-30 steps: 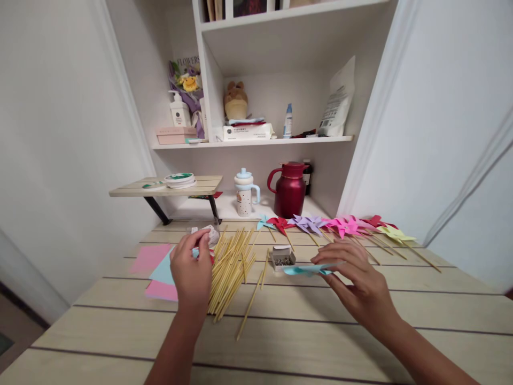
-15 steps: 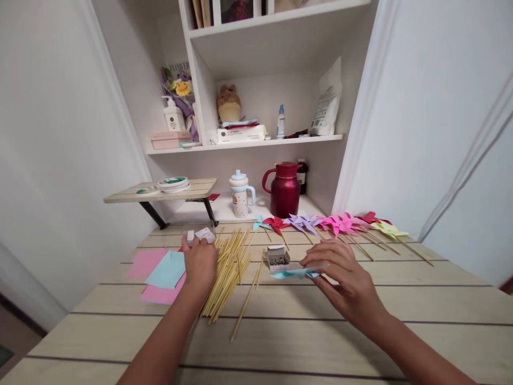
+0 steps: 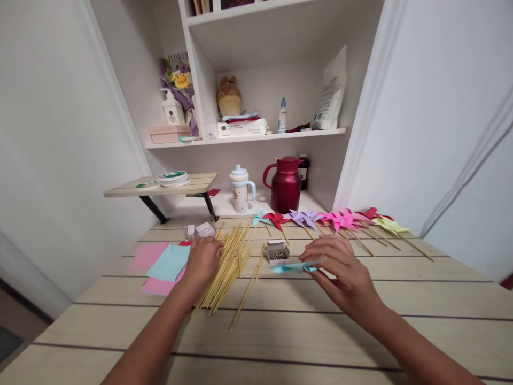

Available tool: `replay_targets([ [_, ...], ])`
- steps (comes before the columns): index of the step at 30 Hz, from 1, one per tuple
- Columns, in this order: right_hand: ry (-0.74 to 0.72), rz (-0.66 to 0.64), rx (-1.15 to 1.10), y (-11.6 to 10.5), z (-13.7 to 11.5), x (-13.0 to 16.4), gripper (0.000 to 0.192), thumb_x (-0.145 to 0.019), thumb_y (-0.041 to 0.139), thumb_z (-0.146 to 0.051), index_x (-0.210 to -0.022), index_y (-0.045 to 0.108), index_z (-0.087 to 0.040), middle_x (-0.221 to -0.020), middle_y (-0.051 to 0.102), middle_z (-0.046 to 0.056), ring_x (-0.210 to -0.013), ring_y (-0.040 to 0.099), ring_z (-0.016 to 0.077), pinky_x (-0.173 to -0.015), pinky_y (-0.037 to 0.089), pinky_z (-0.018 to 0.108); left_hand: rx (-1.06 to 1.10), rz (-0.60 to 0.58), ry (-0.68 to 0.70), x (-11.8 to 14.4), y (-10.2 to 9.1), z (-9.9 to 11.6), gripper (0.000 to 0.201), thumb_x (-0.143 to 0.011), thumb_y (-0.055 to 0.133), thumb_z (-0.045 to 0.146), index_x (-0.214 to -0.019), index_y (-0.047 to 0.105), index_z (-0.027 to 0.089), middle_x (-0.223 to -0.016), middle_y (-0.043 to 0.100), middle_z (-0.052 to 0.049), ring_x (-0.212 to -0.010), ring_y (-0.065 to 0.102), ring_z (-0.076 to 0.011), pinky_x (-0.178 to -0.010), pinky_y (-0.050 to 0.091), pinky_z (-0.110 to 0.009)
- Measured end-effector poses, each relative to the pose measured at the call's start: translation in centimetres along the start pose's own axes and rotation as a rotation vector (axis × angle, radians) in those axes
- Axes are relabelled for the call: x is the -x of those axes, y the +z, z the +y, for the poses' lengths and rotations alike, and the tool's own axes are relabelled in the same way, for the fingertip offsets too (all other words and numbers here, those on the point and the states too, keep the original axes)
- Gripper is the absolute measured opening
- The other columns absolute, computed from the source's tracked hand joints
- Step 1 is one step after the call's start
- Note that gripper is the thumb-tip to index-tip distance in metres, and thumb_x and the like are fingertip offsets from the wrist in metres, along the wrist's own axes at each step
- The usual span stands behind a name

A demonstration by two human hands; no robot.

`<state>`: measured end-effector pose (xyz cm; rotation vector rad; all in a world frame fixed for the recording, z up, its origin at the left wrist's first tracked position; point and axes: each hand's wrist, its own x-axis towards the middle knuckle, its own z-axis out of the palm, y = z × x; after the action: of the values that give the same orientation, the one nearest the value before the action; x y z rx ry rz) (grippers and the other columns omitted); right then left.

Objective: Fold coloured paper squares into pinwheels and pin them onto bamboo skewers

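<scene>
Thin bamboo sticks (image 3: 228, 267) lie heaped left of centre on the pale wooden table (image 3: 320, 326). Left hand (image 3: 203, 260) rests curled on the heap's near-left edge; best to pinch just one. Right hand (image 3: 340, 270) pinches a folded light-blue paper pinwheel (image 3: 294, 266) beside the small open pin box (image 3: 277, 253).

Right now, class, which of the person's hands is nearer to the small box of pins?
The right hand. Its fingertips, holding a folded blue paper, lie just right of the box of pins. The left hand rests on the sticks, farther away to the box's left.
</scene>
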<state>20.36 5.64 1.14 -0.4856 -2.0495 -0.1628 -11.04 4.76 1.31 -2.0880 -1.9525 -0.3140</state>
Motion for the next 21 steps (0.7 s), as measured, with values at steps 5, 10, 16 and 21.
replay_targets([
  [5, -0.003, -0.006, -0.009, -0.1, 0.1, 0.0, 0.017, -0.085, 0.062, -0.01, -0.094, 0.065, -0.023, -0.09, 0.073, 0.005, -0.092, 0.064, 0.0249, -0.09, 0.044, 0.048, 0.055, -0.164, 0.084, 1.7, -2.1, -2.6, 0.022, -0.087, 0.051, 0.02, -0.082, 0.072, 0.021, -0.09, 0.072, -0.006, -0.087, 0.063, -0.0209, -0.077, 0.042, -0.03],
  [10, 0.002, -0.009, 0.003, 0.2, 0.1, 0.1, 0.013, -0.085, 0.062, -0.013, -0.091, 0.067, -0.024, -0.089, 0.074, 0.004, -0.09, 0.065, 0.025, -0.088, 0.046, 0.046, -0.008, -0.194, -0.006, 4.2, -2.3, -3.9, 0.023, -0.09, 0.049, 0.025, -0.084, 0.071, 0.021, -0.09, 0.07, -0.007, -0.084, 0.064, -0.0226, -0.066, 0.04, -0.029],
  [16, -0.011, -0.001, 0.019, 0.4, 0.3, 0.2, 0.014, -0.085, 0.063, -0.012, -0.093, 0.065, -0.024, -0.09, 0.073, 0.005, -0.091, 0.064, 0.0255, -0.087, 0.045, 0.048, -0.103, -0.149, -0.116, 5.3, -1.6, -2.4, 0.034, -0.095, 0.043, 0.035, -0.089, 0.071, 0.017, -0.099, 0.068, -0.012, -0.09, 0.064, -0.0259, -0.068, 0.042, -0.032],
  [21, -0.013, 0.0, 0.043, 0.3, 0.4, 0.3, 0.016, -0.085, 0.063, -0.01, -0.094, 0.063, -0.024, -0.089, 0.072, 0.005, -0.09, 0.063, 0.0253, -0.086, 0.044, 0.048, -0.152, -0.143, -0.084, 5.4, -0.1, -0.2, 0.027, -0.091, 0.05, 0.028, -0.092, 0.072, 0.013, -0.106, 0.065, -0.015, -0.105, 0.058, -0.029, -0.086, 0.043, -0.036],
])
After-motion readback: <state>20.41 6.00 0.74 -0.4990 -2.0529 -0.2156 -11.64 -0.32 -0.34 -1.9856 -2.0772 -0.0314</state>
